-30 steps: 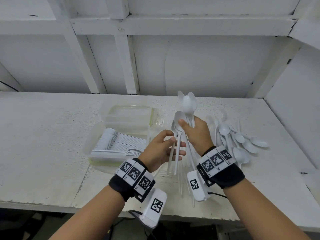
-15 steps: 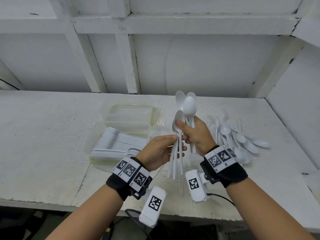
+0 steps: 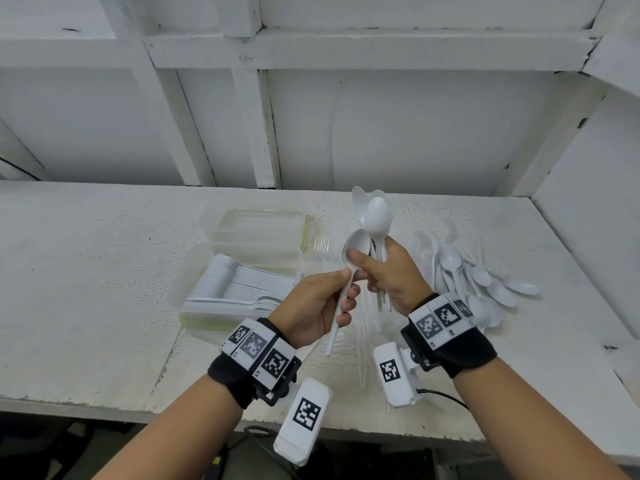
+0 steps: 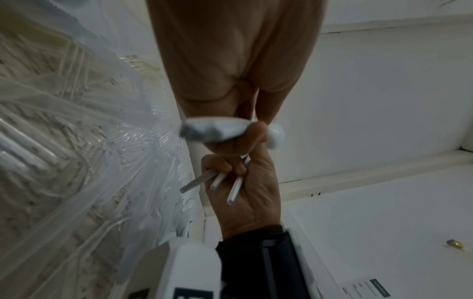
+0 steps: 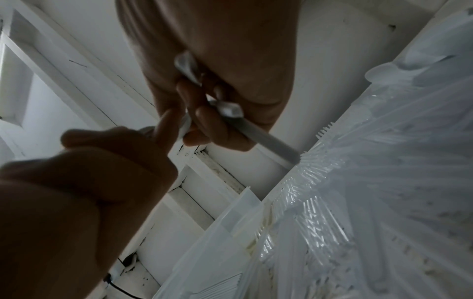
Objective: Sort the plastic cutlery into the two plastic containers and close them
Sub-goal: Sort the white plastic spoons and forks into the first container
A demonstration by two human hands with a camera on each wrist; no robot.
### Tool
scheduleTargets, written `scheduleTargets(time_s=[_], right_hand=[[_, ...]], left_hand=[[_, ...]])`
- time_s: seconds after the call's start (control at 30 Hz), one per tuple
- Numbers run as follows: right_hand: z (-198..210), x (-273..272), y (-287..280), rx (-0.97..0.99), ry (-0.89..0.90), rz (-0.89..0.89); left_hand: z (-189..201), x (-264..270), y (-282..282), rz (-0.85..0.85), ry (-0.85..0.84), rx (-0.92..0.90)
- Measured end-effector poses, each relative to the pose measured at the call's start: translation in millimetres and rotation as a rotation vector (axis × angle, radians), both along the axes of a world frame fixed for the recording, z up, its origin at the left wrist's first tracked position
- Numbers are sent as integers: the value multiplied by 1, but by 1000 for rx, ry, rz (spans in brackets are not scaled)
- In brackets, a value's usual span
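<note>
Head view: both hands, left hand (image 3: 313,308) and right hand (image 3: 391,271), grip white spoons (image 3: 375,216), handles partly hidden.

The spoons (image 3: 375,220) are white plastic, smooth with a soft sheen on their bowls, as are the loose ones (image 3: 485,282) toward the right edge of the table (image 3: 86,271). The table is painted white, matt and gritty, speckled and scuffed, with a crack near its front edge. The containers (image 3: 242,268) are clear, glossy plastic, slightly yellowed at the rims; the forks (image 3: 242,289) stacked inside are matt white plastic. The wrist bands (image 3: 464,348) look like black cloth carrying smooth printed marker tiles.
</note>
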State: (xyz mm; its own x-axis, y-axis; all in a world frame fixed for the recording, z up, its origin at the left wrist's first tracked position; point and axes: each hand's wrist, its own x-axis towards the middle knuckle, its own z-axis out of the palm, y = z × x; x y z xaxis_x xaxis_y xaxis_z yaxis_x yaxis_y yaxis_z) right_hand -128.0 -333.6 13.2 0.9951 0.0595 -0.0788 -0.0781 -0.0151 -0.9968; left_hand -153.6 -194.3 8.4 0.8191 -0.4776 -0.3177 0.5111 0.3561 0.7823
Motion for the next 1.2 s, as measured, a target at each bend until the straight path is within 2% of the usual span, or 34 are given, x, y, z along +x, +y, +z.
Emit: scheduleTargets(time_s=[0.1, 0.23, 0.4, 0.7, 0.8, 0.93, 1.03, 1.2], right_hand=[[-1, -2, -1, -12, 10, -21], [-3, -7, -3, 66, 61, -40], [-8, -15, 4, -45, 28, -56], [-17, -22, 21, -338, -228, -62], [-14, -25, 18, -402, -248, -45], [-11, -22, 11, -602, -327, -60], [-13, -20, 8, -644, -334, -93], [-12, -23, 13, -698, -373, -150]], left_hand=[[-1, 0, 2, 17, -6, 32], [-1, 4, 7, 188, -50, 138], [-3, 7, 2, 358, -111, 176], [-2, 4, -10, 339, -138, 181], [-1, 4, -9, 328, -103, 173], [-2, -1, -7, 312, -50, 115], [0, -2, -6, 287, -33, 79], [5, -1, -8, 260, -97, 239]])
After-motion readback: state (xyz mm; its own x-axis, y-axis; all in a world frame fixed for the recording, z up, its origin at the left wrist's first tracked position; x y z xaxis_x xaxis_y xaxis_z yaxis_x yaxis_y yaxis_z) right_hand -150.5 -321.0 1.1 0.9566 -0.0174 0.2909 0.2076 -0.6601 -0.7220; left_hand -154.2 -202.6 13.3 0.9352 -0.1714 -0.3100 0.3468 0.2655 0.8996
